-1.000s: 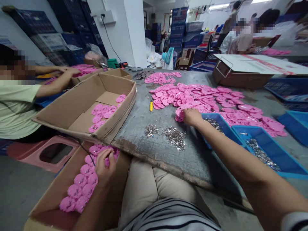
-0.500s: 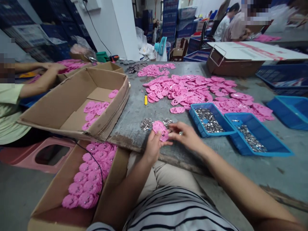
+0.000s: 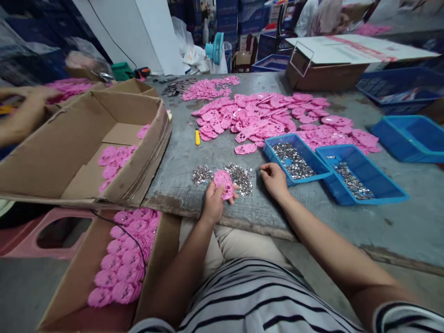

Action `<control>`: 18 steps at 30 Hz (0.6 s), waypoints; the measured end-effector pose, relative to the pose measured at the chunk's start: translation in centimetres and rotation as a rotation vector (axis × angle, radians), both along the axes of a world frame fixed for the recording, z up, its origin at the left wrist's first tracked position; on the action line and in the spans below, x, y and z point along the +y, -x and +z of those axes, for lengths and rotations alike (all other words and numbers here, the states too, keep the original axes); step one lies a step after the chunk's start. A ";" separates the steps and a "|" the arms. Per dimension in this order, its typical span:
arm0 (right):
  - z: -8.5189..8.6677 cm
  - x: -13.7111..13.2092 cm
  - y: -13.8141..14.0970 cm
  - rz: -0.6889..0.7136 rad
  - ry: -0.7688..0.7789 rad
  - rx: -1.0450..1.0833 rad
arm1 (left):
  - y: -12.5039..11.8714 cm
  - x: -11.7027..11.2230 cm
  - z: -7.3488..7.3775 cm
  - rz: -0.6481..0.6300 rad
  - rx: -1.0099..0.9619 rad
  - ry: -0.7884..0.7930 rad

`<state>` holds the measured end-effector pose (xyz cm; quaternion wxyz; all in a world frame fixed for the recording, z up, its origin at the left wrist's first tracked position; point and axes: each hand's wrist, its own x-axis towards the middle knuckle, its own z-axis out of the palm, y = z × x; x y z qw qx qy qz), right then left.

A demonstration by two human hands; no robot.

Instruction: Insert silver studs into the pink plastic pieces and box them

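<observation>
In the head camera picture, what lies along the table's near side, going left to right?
Open cardboard box → left hand holding a flat pink plastic piece → right hand → blue plastic tray of silver metal bits → second such blue tray → third blue tray.

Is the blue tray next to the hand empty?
Not empty: the blue tray holds a heap of small silver bits beside the right hand.
</observation>
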<state>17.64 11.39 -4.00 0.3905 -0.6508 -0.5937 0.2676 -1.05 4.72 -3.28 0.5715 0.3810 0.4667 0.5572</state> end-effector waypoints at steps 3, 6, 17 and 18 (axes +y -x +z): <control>0.6 0.3 0.2 0.032 0.034 -0.124 | 0.0 0.2 0.0 0.002 -0.015 -0.019; 1.0 0.3 0.9 0.057 0.058 -0.240 | -0.1 0.3 -0.1 0.005 0.013 -0.013; 2.0 -0.1 2.7 0.058 0.088 -0.512 | 0.0 1.4 -0.9 0.025 -0.076 -0.086; 2.0 -0.1 2.7 0.058 0.087 -0.511 | 0.0 1.4 -0.9 0.026 -0.078 -0.089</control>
